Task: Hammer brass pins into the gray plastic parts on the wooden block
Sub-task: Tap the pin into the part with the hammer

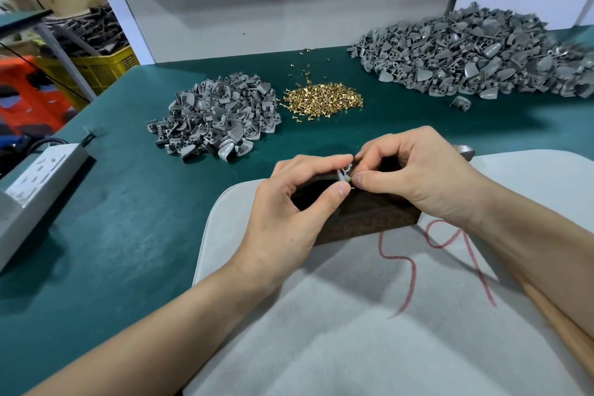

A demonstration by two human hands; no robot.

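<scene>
A dark wooden block (369, 219) lies on a grey felt pad (353, 315) in front of me. Over the block, my left hand (289, 202) pinches a small gray plastic part (343, 174) between thumb and fingers. My right hand (418, 173) pinches a tiny brass pin (351, 177) against the part's side. A heap of brass pins (323, 99) lies on the green table beyond. A hammer's wooden handle (559, 328) runs under my right forearm, and its metal head (464, 150) peeks out behind my right hand.
A small pile of gray parts (215, 119) lies left of the pins, and a large pile (475, 55) sits at the back right. A white power strip (35, 183) rests at the table's left edge. A grey wall panel stands behind.
</scene>
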